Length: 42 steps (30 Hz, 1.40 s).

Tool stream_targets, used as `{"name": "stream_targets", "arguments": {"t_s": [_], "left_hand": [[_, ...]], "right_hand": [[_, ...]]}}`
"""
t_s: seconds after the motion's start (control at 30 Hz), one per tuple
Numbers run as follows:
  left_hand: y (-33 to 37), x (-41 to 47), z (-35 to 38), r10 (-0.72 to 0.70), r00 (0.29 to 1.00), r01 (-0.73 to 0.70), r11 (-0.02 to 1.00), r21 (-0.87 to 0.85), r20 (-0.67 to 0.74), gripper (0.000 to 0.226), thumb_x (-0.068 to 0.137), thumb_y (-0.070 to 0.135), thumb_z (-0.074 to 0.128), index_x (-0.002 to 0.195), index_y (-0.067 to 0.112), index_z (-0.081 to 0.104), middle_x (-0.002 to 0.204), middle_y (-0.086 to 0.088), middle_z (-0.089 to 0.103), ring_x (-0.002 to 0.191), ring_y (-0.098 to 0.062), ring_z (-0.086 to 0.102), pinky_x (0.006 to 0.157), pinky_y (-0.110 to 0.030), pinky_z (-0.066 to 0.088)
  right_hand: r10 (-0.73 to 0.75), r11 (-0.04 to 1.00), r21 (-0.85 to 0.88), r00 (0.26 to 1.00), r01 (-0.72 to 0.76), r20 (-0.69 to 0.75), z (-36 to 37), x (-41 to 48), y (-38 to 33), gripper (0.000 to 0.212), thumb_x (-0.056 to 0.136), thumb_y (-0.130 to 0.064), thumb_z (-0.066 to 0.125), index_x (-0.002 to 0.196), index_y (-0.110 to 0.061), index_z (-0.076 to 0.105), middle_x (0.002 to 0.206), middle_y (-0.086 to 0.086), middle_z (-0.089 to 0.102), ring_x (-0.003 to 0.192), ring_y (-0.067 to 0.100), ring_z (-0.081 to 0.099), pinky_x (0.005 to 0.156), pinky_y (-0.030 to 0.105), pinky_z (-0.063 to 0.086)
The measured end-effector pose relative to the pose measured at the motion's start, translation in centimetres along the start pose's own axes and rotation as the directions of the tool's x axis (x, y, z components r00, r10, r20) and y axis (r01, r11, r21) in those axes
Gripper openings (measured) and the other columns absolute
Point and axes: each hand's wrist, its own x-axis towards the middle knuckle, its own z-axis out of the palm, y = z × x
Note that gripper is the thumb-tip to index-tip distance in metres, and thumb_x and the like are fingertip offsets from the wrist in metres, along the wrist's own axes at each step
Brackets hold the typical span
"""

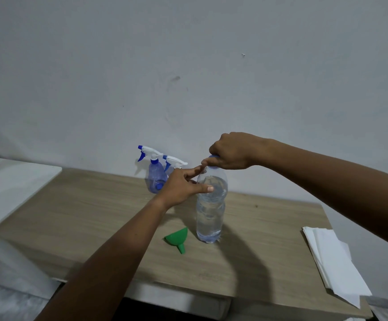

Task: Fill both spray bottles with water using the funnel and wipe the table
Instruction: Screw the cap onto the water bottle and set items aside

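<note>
A clear water bottle (209,214) with a blue cap stands upright in the middle of the wooden table (95,218). My right hand (230,152) grips the cap from above. My left hand (183,185) is at the bottle's shoulder, thumb against its front and index finger stretched up toward the neck. A green funnel (178,238) lies on its side just left of the bottle's base. Two blue spray bottles (156,172) with white and blue trigger heads stand side by side at the back by the wall, partly hidden behind my left hand.
A stack of white paper towels (334,258) lies at the table's right edge. A white surface (10,188) adjoins the table on the left. A plain wall (188,77) rises right behind the table.
</note>
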Motion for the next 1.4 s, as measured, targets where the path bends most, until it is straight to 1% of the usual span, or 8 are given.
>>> {"name": "stream_targets", "arguments": {"t_s": [0.13, 0.53, 0.77, 0.9, 1.0, 1.13, 1.27, 1.4], "left_hand": [[-0.1, 0.3, -0.2, -0.008, 1.0, 0.008, 1.0, 0.021, 0.019, 0.086, 0.067, 0.034, 0.09, 0.142, 0.015, 0.053, 0.14, 0.009, 0.059, 0.126, -0.001, 0.056, 0.104, -0.019, 0.045], [-1.0, 0.1, -0.2, -0.022, 0.999, 0.024, 0.999, -0.026, 0.046, 0.087, 0.068, 0.039, 0.089, 0.144, 0.019, 0.051, 0.131, 0.011, 0.063, 0.112, 0.0, 0.061, 0.092, -0.01, 0.047], [-4.6, -2.6, 0.8, -0.099, 0.988, 0.113, 0.987, -0.116, 0.12, 0.082, 0.073, 0.03, 0.087, 0.145, 0.027, 0.048, 0.138, 0.009, 0.061, 0.123, -0.011, 0.061, 0.103, -0.033, 0.05], [-8.1, -3.3, -0.5, -0.22, 0.965, 0.2, 0.969, 0.146, 0.14, 0.084, 0.06, 0.053, 0.088, 0.136, 0.034, 0.058, 0.129, 0.014, 0.066, 0.115, -0.003, 0.063, 0.101, -0.037, 0.053], [-9.6, -3.8, -1.3, -0.243, 0.954, 0.12, 0.849, 0.515, 0.177, 0.082, 0.057, 0.049, 0.083, 0.135, 0.035, 0.057, 0.128, 0.012, 0.066, 0.102, -0.004, 0.068, 0.093, -0.033, 0.056], [-11.0, -4.3, -1.9, -0.173, 0.913, -0.192, 0.616, 0.764, 0.369, 0.088, 0.061, 0.03, 0.08, 0.142, 0.033, 0.046, 0.151, 0.003, 0.045, 0.126, -0.018, 0.053, 0.098, -0.036, 0.05], [-12.7, -4.0, -2.3, -0.071, 0.862, -0.461, 0.302, 0.835, 0.502, 0.077, 0.075, 0.02, 0.075, 0.145, 0.031, 0.043, 0.161, -0.002, 0.028, 0.131, -0.025, 0.047, 0.091, -0.04, 0.047], [-13.7, -3.6, -2.7, 0.003, 0.825, -0.541, 0.296, 0.787, 0.565, 0.061, 0.076, 0.019, 0.075, 0.134, 0.023, 0.055, 0.142, -0.003, 0.054, 0.115, -0.026, 0.059, 0.086, -0.041, 0.051]], "right_hand": [[-0.131, 0.985, 0.117, 0.99, 0.125, 0.048, -1.0, -0.4, 1.1, 0.027, 0.096, -0.045, 0.059, 0.115, -0.026, 0.063, 0.098, -0.005, 0.07, 0.086, 0.016, 0.054, 0.08, 0.034, 0.047], [-0.053, 0.959, 0.259, 0.972, 0.114, -0.23, 2.8, -0.8, 1.1, 0.025, 0.097, -0.046, 0.06, 0.101, -0.021, 0.064, 0.079, -0.009, 0.062, 0.077, 0.019, 0.06, 0.069, 0.031, 0.043], [0.509, 0.299, 0.944, 0.813, 0.14, -0.282, 14.6, -1.8, -3.2, 0.053, 0.084, -0.058, 0.069, 0.127, -0.028, 0.063, 0.117, -0.005, 0.07, 0.11, 0.01, 0.067, 0.096, 0.044, 0.056], [0.563, 0.221, 0.966, 0.791, 0.135, -0.239, 17.5, -1.6, -6.1, 0.085, 0.075, -0.044, 0.086, 0.146, -0.034, 0.04, 0.133, -0.028, 0.056, 0.125, -0.002, 0.055, 0.102, 0.025, 0.05], [0.626, 0.159, 0.986, 0.769, 0.04, -0.132, 19.8, -1.6, -7.5, 0.091, 0.071, -0.034, 0.091, 0.145, -0.036, 0.038, 0.128, -0.033, 0.055, 0.12, -0.007, 0.056, 0.094, 0.016, 0.051], [0.629, 0.086, 0.996, 0.776, -0.022, -0.037, 21.7, -1.7, -8.5, 0.074, 0.075, -0.045, 0.086, 0.139, -0.034, 0.048, 0.129, -0.011, 0.065, 0.117, 0.01, 0.065, 0.098, 0.041, 0.057], [0.628, 0.098, 0.995, 0.777, -0.027, -0.041, 21.6, -1.5, -8.8, 0.079, 0.077, -0.05, 0.083, 0.143, -0.035, 0.042, 0.134, -0.009, 0.061, 0.12, 0.009, 0.063, 0.101, 0.044, 0.055], [0.663, 0.08, 0.997, 0.747, -0.019, -0.039, 21.6, -1.5, -9.7, 0.073, 0.083, -0.038, 0.081, 0.144, -0.034, 0.042, 0.133, -0.011, 0.061, 0.119, 0.004, 0.062, 0.1, 0.034, 0.054]]}}
